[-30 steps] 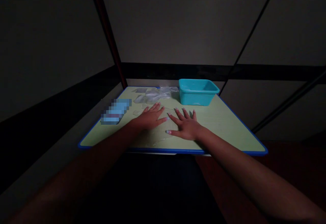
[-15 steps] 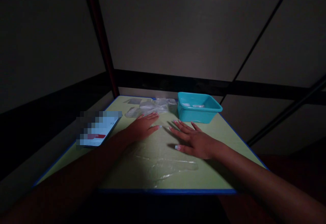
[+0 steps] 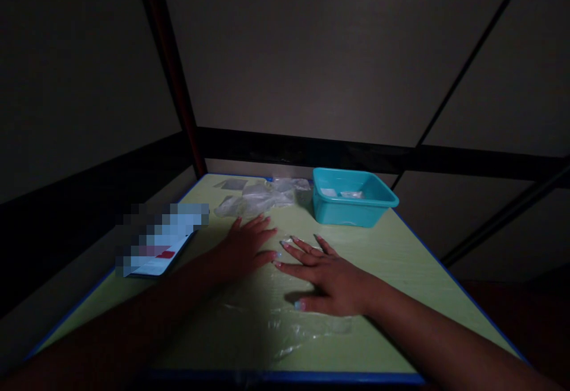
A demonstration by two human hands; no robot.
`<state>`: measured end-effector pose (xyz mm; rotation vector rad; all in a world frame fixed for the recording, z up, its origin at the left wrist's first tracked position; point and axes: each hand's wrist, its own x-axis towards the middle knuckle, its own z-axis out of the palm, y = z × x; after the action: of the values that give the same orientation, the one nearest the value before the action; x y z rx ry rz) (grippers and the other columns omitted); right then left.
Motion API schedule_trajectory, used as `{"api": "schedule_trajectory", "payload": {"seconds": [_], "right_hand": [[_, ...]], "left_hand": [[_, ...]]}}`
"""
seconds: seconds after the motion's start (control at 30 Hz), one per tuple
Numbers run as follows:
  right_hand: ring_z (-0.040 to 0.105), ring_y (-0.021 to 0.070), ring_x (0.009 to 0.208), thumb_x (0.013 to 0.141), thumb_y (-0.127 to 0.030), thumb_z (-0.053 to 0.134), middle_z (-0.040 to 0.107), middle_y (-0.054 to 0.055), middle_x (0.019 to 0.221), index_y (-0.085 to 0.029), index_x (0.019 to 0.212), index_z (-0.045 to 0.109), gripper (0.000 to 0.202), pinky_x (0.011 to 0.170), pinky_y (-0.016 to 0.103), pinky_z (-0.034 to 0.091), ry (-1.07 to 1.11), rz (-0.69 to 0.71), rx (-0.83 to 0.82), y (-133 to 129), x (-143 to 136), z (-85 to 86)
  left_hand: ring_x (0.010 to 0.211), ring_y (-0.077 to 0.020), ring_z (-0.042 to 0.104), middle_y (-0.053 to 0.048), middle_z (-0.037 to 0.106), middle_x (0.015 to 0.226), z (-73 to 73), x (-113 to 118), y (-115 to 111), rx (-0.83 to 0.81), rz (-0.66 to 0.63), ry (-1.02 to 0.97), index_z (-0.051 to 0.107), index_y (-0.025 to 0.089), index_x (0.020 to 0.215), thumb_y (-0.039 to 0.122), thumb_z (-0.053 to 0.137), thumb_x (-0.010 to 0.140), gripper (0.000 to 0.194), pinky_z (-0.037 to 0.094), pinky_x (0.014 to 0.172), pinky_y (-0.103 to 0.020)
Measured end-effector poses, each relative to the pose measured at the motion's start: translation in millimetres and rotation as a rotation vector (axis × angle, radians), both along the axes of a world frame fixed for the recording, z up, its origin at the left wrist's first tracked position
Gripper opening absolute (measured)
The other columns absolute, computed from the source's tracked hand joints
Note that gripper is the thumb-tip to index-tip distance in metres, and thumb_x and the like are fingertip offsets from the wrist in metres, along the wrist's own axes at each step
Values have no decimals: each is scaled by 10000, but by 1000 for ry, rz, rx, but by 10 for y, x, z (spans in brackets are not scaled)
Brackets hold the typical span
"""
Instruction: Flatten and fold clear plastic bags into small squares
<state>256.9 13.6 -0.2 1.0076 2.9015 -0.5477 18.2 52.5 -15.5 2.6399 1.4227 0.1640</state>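
Observation:
My left hand [image 3: 247,247] is palm down with its fingers spread, low over the table or on it, just in front of crumpled clear plastic bags [image 3: 262,196]. To its right, my right hand [image 3: 332,281] also has its fingers apart and holds nothing. A thin clear plastic sheet or bag [image 3: 303,328] lies flat near the front edge, partly under my right hand. Beyond that hand stands a turquoise basin [image 3: 350,214] with small white packets inside.
A phone or tablet [image 3: 167,242] with a lit, blurred screen lies at the left of the pale green table [image 3: 401,272], which has a blue edge. Walls stand behind the table and on the left.
The view has shifted, so the table looks larger and lower. My right hand has moved nearer the front plastic and a little left; my left hand remains spread.

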Motion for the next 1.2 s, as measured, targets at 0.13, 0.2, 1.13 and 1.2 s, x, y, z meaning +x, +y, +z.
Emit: {"api": "schedule_trajectory", "payload": {"seconds": [0.13,0.2,1.13,1.2], "right_hand": [[59,306,1421,863,-614,447,47,72,1551,-344,1462,236,690,1049,641,-77,5,42,10,-13,10,31],[35,302,1423,884,-597,419,21,64,1553,-341,1473,191,682,1046,644,-81,12,21,30,-10,49,33],[-99,351,1400,789,-555,618,-108,29,1550,-411,1436,254,756,1046,670,11,-104,-236,-104,133,379,79],[-84,342,1406,781,-561,623,-98,47,1552,-385,1448,240,789,1056,657,37,-72,-238,-62,154,401,53]], "left_hand": [[1412,-314,179,-141,287,1509,4,-31,17,23,34,57,424,219,1377,491,444,895,553,138,1079,-638],[1417,-316,154,-152,261,1517,16,-79,62,42,79,56,411,203,1387,499,432,897,573,141,1084,-628],[1414,-366,115,-171,327,1489,-58,-234,225,114,271,145,483,174,1333,514,419,879,570,162,1046,-646],[1411,-364,132,-166,330,1488,-42,-228,243,146,295,122,487,173,1324,499,413,883,553,166,1054,-629]]}}
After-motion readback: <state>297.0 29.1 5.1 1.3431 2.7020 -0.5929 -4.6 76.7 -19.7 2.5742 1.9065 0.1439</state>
